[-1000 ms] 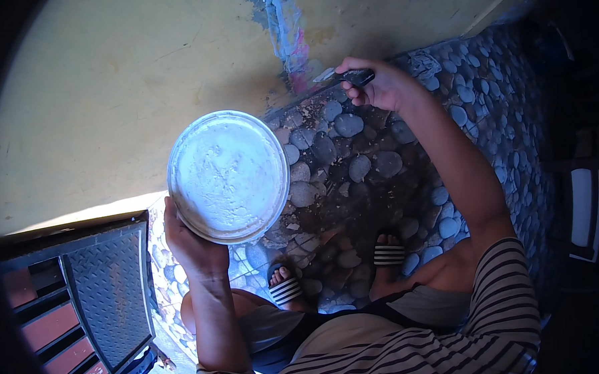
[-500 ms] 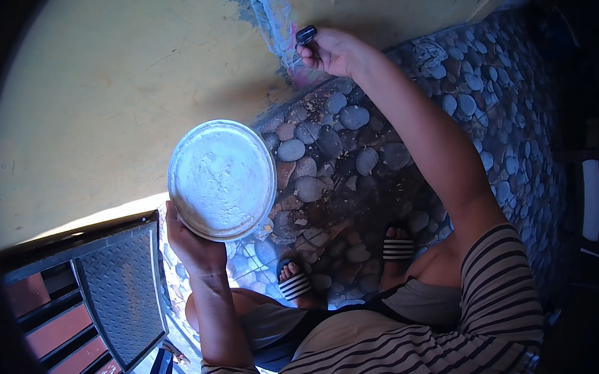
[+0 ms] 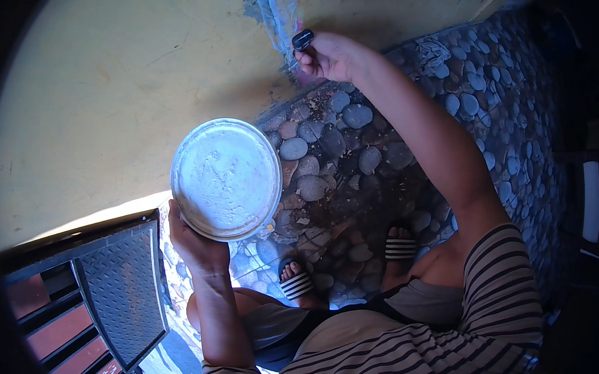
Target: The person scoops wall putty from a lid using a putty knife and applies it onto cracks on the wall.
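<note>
My left hand [image 3: 198,235] is closed on a round white lid [image 3: 224,178], held from below-left, with lumpy white paste on its surface. Up at the yellow wall [image 3: 102,102], my right hand [image 3: 327,55] grips a black-handled scraper [image 3: 302,40], with its handle at a vertical-looking strip of pale blue-white patching [image 3: 270,14] edged with pink. The scraper's blade is hidden in this view, so I cannot tell whether it touches the patch.
My sandalled feet [image 3: 293,281] stand on pebble-patterned flooring [image 3: 368,160], which has dark dirt and flakes by the wall. At lower left is a metal gate [image 3: 113,289] with red slats. A dark piece of furniture with a white panel [image 3: 591,201] sits at the right edge.
Since one second ago, my right hand with the scraper has moved up along the patch and turned, hiding the blade. The lid stays in my left hand with slight shifting.
</note>
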The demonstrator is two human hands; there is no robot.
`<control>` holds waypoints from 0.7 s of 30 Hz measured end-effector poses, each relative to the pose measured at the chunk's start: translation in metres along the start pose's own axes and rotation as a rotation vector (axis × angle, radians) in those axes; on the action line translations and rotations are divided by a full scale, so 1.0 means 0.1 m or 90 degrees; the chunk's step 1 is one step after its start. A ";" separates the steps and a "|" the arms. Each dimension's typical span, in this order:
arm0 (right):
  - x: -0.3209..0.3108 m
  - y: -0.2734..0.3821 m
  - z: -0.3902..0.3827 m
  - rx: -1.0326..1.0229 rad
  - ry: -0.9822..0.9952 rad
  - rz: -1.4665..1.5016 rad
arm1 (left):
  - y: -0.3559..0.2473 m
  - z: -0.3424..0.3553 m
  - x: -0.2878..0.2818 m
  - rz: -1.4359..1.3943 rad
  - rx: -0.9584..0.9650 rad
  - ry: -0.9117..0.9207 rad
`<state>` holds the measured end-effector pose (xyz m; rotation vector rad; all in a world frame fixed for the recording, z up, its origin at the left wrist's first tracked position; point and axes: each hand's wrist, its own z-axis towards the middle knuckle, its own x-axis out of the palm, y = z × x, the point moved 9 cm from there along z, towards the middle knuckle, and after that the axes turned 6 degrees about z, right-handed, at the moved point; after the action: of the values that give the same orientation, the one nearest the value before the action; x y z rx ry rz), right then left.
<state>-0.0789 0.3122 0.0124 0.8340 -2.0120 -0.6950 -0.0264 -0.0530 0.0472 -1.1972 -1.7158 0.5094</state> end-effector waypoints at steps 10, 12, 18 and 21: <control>0.12 0.16 -0.47 -0.012 0.058 -0.044 | -0.04 -0.01 -0.05 -0.011 0.005 -0.001; 0.01 0.03 -0.37 0.027 0.027 -0.021 | -0.02 -0.02 0.01 -0.005 -0.008 0.002; 0.23 0.53 -0.31 -0.077 0.032 0.044 | -0.03 -0.05 -0.02 0.007 -0.006 -0.003; 0.21 0.73 -0.47 -0.088 0.086 0.052 | -0.02 -0.04 0.00 0.004 -0.004 -0.003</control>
<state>-0.0698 0.3345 0.0988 0.6948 -1.8448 -0.7041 -0.0240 -0.0548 0.0506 -1.2073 -1.7185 0.5116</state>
